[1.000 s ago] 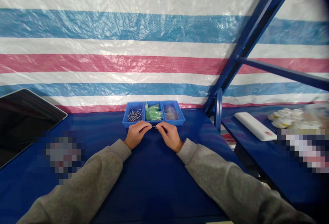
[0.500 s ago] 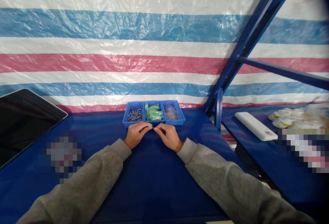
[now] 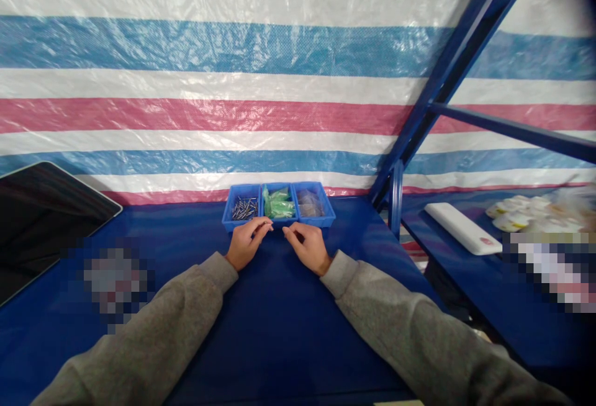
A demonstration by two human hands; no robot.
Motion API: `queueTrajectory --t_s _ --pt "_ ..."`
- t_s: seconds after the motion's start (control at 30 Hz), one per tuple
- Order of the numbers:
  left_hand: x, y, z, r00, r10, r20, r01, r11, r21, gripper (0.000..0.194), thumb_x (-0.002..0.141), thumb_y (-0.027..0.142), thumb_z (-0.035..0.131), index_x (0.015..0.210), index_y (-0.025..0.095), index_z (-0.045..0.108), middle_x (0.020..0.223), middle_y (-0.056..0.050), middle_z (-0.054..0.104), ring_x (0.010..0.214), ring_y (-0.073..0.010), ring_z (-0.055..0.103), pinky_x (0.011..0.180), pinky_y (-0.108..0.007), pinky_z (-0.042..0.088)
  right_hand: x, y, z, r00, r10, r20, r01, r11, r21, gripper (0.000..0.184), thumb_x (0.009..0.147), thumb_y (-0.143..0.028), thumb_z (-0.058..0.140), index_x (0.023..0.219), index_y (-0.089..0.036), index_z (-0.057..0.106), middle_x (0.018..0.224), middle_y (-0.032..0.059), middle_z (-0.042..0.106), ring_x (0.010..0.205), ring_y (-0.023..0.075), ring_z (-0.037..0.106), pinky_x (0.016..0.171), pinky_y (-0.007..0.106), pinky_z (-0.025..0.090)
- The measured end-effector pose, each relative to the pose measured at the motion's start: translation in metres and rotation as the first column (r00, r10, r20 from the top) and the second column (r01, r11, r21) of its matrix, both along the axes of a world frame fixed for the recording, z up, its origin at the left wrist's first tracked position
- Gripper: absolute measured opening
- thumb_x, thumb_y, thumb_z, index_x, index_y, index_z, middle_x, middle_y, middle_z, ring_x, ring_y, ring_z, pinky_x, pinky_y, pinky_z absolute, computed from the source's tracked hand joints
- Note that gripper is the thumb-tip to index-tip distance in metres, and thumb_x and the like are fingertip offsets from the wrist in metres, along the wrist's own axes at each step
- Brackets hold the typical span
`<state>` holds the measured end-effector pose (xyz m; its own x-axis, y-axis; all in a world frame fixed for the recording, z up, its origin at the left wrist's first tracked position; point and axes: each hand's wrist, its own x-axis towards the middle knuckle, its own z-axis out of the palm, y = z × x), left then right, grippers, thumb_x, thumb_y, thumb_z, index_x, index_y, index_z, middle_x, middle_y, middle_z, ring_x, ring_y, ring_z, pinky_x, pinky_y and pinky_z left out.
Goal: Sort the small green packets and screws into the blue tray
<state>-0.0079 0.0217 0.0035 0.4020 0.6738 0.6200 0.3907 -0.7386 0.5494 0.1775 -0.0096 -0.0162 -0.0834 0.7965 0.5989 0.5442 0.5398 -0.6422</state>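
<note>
My left hand [image 3: 245, 245] is closed in a pinch just in front of the blue bins. Anything between its fingertips is too small to make out. To its right, my right hand [image 3: 309, 248] is also pinched, its fingertips a short gap away from the left ones; what it may hold is hidden. Behind the hands stand three joined blue bins. The left bin [image 3: 226, 212] has a pile of thin metal pieces [image 3: 244, 208], like small screws or pins. Green plastic bags [image 3: 279, 203] fill the middle one, and clear plastic bags [image 3: 310, 203] lie in the right one.
The bins stand at the back of a blue table [image 3: 279, 331], against a striped plastic sheet [image 3: 233, 114]. A dark screen [image 3: 46, 226] lies at left. Beyond a blue metal frame [image 3: 395, 201] at right, a second table holds a white box [image 3: 463, 228] and white rolls [image 3: 516, 210].
My fingertips, which met over a small thin shiny piece, have come apart. My left fingers have curled slightly, and the piece no longer shows between the hands.
</note>
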Motion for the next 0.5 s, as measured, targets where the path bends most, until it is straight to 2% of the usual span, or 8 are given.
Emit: queueTrajectory --t_s 0.13,0.23,0.33,0.43,0.5 --pt "0.0006 0.0015 -0.0017 0.999 -0.006 -0.038 0.01 0.994 0.107 0.022 0.09 0.023 0.049 0.106 0.017 0.064 0.096 -0.006 0.069 0.084 -0.0144 0.065 0.079 -0.026 0.05 -0.0003 -0.0012 0.0011 1.0 0.001 -0.01 -0.001 1.0 0.011 0.036 0.092 -0.038 0.044 0.066 -0.017 0.06 0.059 0.0004 0.058 0.052 0.0115 0.05 0.055 0.024 0.037" --pt "0.0006 0.0021 -0.0027 1.0 0.013 -0.014 -0.011 0.992 0.124 0.023 0.087 0.027 0.055 0.105 0.018 0.065 0.086 -0.004 0.07 0.071 -0.0128 0.064 0.07 -0.024 0.052 -0.0003 -0.002 0.0018 1.0 -0.006 -0.014 0.007 1.0 0.021 0.036 0.092 -0.037 0.045 0.066 -0.018 0.06 0.058 0.0003 0.057 0.052 0.0119 0.05 0.055 0.025 0.038" --pt "0.0001 0.0024 -0.0023 1.0 -0.007 0.012 0.005 0.991 0.136 0.017 0.084 0.028 0.06 0.093 0.017 0.068 0.079 -0.003 0.07 0.067 -0.0126 0.064 0.068 -0.024 0.052 -0.0001 -0.0023 0.0027 0.999 -0.003 -0.036 0.005 0.999 0.033 0.034 0.092 -0.036 0.045 0.067 -0.018 0.06 0.061 0.001 0.059 0.053 0.0123 0.051 0.057 0.025 0.039" --pt "-0.0005 0.0032 -0.0014 0.995 -0.098 -0.02 0.099 0.985 0.143 0.019 0.089 0.024 0.052 0.091 0.017 0.069 0.087 -0.006 0.071 0.072 -0.013 0.064 0.071 -0.025 0.052 0.0 -0.0022 0.0033 0.998 -0.01 -0.055 0.012 0.999 0.033 0.033 0.092 -0.034 0.045 0.068 -0.018 0.061 0.063 0.0016 0.06 0.055 0.0129 0.053 0.058 0.025 0.04" --pt "-0.0006 0.0042 -0.0022 0.993 -0.115 -0.021 0.117 0.984 0.135 0.024 0.091 0.023 0.046 0.098 0.017 0.068 0.088 -0.007 0.071 0.063 -0.0108 0.061 0.063 -0.023 0.051 0.0001 -0.0022 0.0035 0.998 -0.017 -0.067 0.018 0.999 0.029 0.031 0.092 -0.034 0.044 0.071 -0.018 0.062 0.065 0.0021 0.061 0.057 0.0134 0.054 0.058 0.026 0.041"
